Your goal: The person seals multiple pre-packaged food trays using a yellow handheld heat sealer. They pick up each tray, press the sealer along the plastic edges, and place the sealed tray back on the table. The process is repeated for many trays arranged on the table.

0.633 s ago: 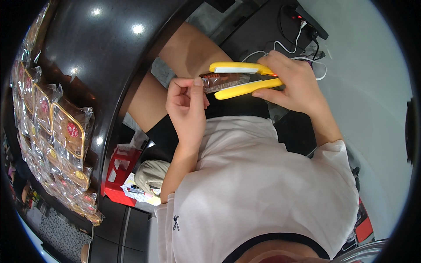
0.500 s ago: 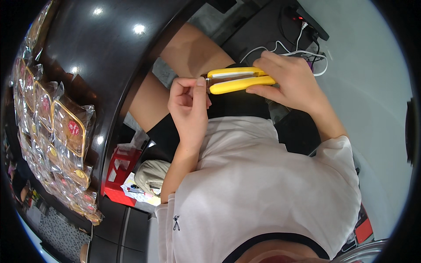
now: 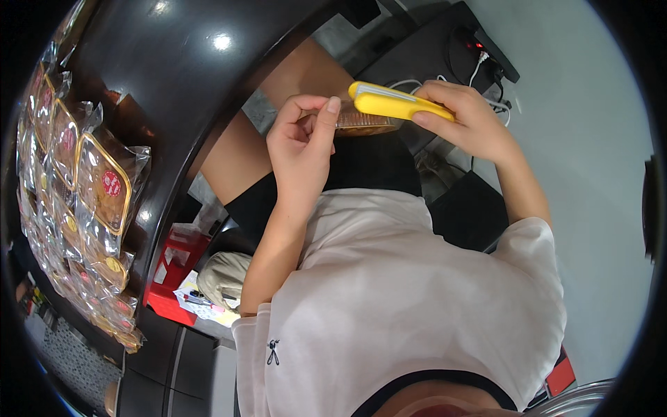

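My right hand [image 3: 469, 115] is wrapped round a yellow clamp-type hand sealer [image 3: 396, 104], shaped like a flat iron with two long jaws and a pale strip along the inside. The jaws point left, close to my left hand [image 3: 302, 142]. Thumb and forefinger of that hand are pinched on the edge of a clear-wrapped packet [image 3: 368, 125] with a gold-brown tray in it. The packet hangs over my lap, just under the sealer and apart from its lower jaw as far as I can tell. My left fingers partly hide its near end.
Many bagged gold-rimmed trays [image 3: 104, 184] lie along the left of the dark glossy table [image 3: 180, 90]. A power strip [image 3: 483, 52] with cables sits upper right by the pale wall. Lower left are a red holder [image 3: 170, 271] and a beige pouch [image 3: 224, 278].
The sealer has moved up and right, away from my left fingertips, and its jaws look closer together. The packet beneath it now shows more fully.
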`<control>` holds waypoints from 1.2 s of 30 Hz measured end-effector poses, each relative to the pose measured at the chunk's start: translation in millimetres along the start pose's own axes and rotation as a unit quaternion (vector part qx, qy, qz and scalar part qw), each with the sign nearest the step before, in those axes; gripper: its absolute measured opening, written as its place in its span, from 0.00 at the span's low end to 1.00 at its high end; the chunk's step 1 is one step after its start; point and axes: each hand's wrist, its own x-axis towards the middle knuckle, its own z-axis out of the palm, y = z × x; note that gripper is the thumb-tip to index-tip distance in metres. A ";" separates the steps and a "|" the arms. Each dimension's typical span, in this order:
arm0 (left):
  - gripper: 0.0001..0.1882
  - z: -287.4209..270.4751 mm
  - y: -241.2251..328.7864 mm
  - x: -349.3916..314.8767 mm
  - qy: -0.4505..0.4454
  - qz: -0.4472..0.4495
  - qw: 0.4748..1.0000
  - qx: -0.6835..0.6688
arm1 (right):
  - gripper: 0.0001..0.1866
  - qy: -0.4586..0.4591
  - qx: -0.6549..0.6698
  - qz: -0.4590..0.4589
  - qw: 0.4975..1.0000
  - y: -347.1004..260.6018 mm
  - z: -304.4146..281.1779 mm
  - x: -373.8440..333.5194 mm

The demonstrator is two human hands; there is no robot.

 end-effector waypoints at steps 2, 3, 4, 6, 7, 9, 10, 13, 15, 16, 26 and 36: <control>0.07 -1.8 -2.6 1.8 -0.017 -0.005 1.000 -0.009 | 0.17 -0.012 -0.006 -0.009 1.000 2.4 -4.1 0.5; 0.07 -1.8 -3.7 2.6 -0.017 0.002 1.000 -0.016 | 0.17 -0.016 -0.009 -0.012 1.000 2.6 -5.1 0.6; 0.07 -1.4 -4.8 3.4 -0.017 0.009 1.000 -0.023 | 0.17 -0.019 -0.025 -0.020 0.999 1.8 -5.5 1.4; 0.07 -1.3 -5.4 3.9 -0.020 0.017 0.999 -0.029 | 0.18 -0.023 -0.055 -0.034 0.998 0.2 -6.7 2.5; 0.07 -1.6 -5.4 4.0 -0.022 0.017 0.999 -0.029 | 0.17 -0.017 -0.062 -0.052 0.997 -1.7 -7.3 3.9; 0.06 -1.6 -4.7 4.1 -0.023 0.017 0.999 -0.026 | 0.17 -0.004 -0.076 -0.085 0.993 -7.1 -8.1 8.1; 0.06 -1.2 -3.7 4.0 -0.022 0.018 0.999 -0.023 | 0.16 -0.004 -0.081 -0.088 0.993 -8.0 -8.1 9.2; 0.07 -0.8 -2.9 4.2 -0.021 0.016 0.999 -0.029 | 0.15 0.004 -0.086 -0.100 0.991 -7.6 -7.9 12.0; 0.07 -2.4 -3.0 5.2 -0.025 0.000 0.999 -0.030 | 0.14 0.014 -0.077 -0.110 0.991 -4.5 -5.3 12.4; 0.08 -5.5 -2.8 6.2 -0.029 -0.014 0.999 -0.027 | 0.14 0.013 -0.071 -0.106 0.992 -3.5 -4.7 12.9; 0.10 -5.3 -8.4 13.3 -0.018 0.008 0.999 0.026 | 0.16 -0.011 -0.023 -0.015 1.000 -6.4 -6.4 15.2; 0.09 -7.9 -2.9 12.1 -0.059 -0.014 0.998 0.009 | 0.18 -0.024 0.188 0.124 0.974 5.0 -10.5 9.4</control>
